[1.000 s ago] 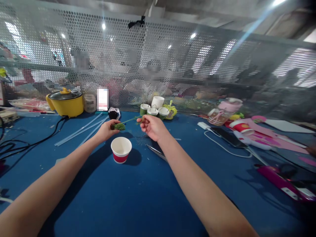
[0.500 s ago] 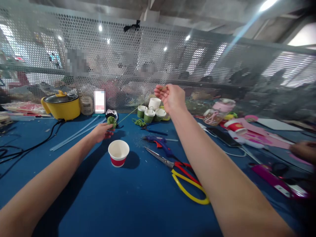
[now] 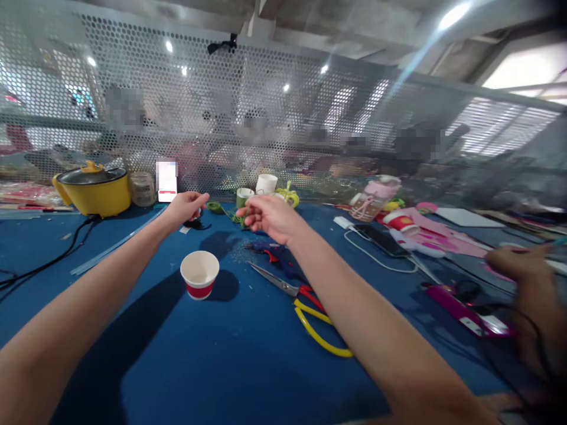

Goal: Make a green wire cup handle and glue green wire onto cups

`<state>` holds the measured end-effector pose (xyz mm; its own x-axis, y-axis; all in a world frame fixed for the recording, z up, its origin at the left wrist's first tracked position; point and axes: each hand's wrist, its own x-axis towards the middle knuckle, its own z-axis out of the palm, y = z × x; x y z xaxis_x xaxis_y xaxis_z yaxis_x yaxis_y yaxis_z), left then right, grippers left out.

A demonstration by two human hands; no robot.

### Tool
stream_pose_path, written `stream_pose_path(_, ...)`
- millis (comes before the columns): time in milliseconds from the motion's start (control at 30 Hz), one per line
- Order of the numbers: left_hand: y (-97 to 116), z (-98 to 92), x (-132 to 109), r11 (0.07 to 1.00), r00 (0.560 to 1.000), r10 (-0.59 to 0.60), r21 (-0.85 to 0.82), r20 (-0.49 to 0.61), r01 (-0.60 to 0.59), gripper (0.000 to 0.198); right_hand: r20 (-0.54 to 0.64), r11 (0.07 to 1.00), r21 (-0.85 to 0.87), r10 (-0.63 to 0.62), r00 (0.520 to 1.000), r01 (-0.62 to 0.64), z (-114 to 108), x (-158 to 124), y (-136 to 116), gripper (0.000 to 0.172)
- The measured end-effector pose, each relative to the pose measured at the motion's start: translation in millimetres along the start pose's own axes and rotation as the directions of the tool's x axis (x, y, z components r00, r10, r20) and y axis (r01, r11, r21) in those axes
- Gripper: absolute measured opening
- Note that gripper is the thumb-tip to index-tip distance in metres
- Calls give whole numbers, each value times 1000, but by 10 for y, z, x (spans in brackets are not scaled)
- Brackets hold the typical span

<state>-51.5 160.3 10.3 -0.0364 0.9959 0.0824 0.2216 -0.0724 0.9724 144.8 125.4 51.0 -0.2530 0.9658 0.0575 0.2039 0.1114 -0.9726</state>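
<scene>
Left hand (image 3: 188, 206), right hand (image 3: 268, 217) loosely curled; whether either grips green yarn (image 3: 216, 207), cannot tell. Yarn shows between hands. Paper cup (image 3: 200, 290) upright, scissors (image 3: 291, 290) rightward, likely for easy reach.

The left forearm (image 3: 106, 274), bare, slants from the near left toward the far middle; the right forearm (image 3: 354, 307), also bare, slants in from the near right. The left hand (image 3: 183, 209) points right, its fingers (image 3: 195, 216) gathered. The right hand (image 3: 274, 217) points left with fingers curled, its fingertips too blurred to read. A gap separates the 2 hands, which are about level.
</scene>
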Motion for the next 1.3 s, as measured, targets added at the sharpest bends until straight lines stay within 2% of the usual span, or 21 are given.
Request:
stream_pose_path(33,38,-8,-104,998,998,58,14,31,-58,22,33,990,-142,11,999,-6,88,-11,90,13)
stream_pose_path(100,101,-32,-350,949,945,261,127,196,-288,28,67,968,-249,29,997,-12,242,-42,272,14)
stream_pose_path(167,138,-65,-621,875,896,337,256,289,-411,30,113,945,-328,38,993,1,346,-101,428,14)
stream_pose_path(267,117,-115,-985,652,795,348,481,498,-586,28,196,890,-452,25,980,68,395,-233,561,11)
stream_pose_path(333,62,-133,-1141,504,744,341,556,575,-661,30,199,853,-507,-26,980,125,377,-329,573,9)
stream_pose_path(400,18,-136,-1208,446,722,333,573,607,-687,19,156,818,-548,-105,982,174,345,-413,540,9)
stream_pose_path(467,25,-134,-1203,498,750,335,568,571,-655,17,101,802,-559,-188,977,212,313,-483,481,10)
stream_pose_path(533,89,-134,-1161,671,813,309,493,493,-554,18,47,832,-502,-247,968,237,281,-546,415,16)
stream_pose_path(600,171,-130,-1118,880,873,237,285,426,-379,21,15,904,-347,-262,965,251,245,-611,359,27)
stream_pose_path(667,219,-104,-1097,985,901,157,8,404,-175,22,51,959,-134,-244,968,249,211,-684,323,40)
stream_pose_path(767,157,-1,-1109,950,909,77,-306,409,57,21,189,973,100,-224,956,209,206,-801,320,62)
stream_pose_path(800,104,46,-1117,924,917,59,-369,396,100,21,213,973,123,-217,953,194,223,-835,332,68)
stream_pose_path(867,-20,140,-1130,872,958,20,-474,287,124,20,173,981,84,-190,966,177,280,-880,368,78)
stream_pose_path(900,-79,178,-1134,874,965,6,-470,260,121,20,123,985,32,-171,978,168,312,-889,389,78)
stream_pose_path(967,-160,220,-1140,939,974,11,-338,226,68,25,25,984,-106,-145,989,146,361,-884,427,68)
stream_pose_path(1033,-174,210,-1153,989,980,106,-123,167,-86,36,-1,958,-258,-127,992,123,373,-866,447,60)
stream_pose_path(1067,-158,190,-1164,983,971,183,-34,152,-180,49,27,938,-328,-114,993,117,366,-861,449,59)
stream_pose_path(1100,-132,163,-1179,967,953,244,30,180,-253,64,80,914,-388,-92,993,116,356,-859,447,58)
stream_pose_path(1133,-103,134,-1194,957,932,258,64,256,-282,71,141,891,-437,-67,988,123,347,-863,444,56)
stream_pose_path(1200,-59,84,-1221,963,880,163,121,446,-240,69,255,861,-483,-37,966,161,342,-876,442,52)
stream_pose_path(1300,-85,69,-1223,982,820,15,146,572,-119,71,329,915,-367,-40,944,167,356,-871,463,49)
